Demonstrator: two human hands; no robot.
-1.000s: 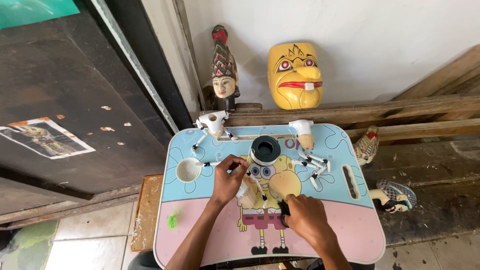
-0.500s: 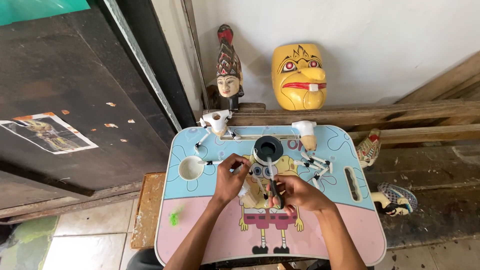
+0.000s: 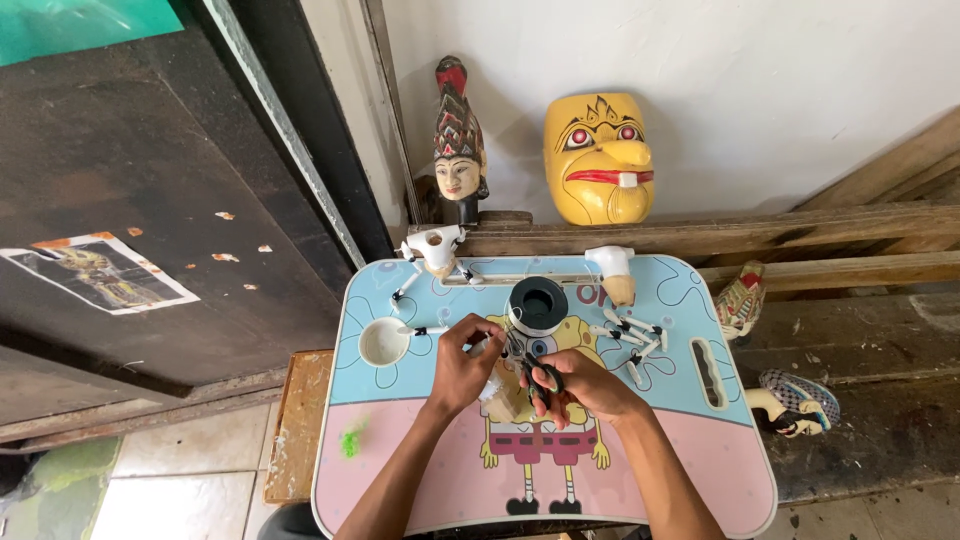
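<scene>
My left hand (image 3: pixel 462 368) pinches a small white piece (image 3: pixel 492 388); my right hand (image 3: pixel 585 385) grips black scissors (image 3: pixel 535 368). I'd cut slowly, steadying both on the worktop (image 3: pixel 400 470).

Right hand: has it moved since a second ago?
Yes. The right hand has moved up the lap table, from the cartoon figure's legs towards the black spool, joining the left hand.
</scene>
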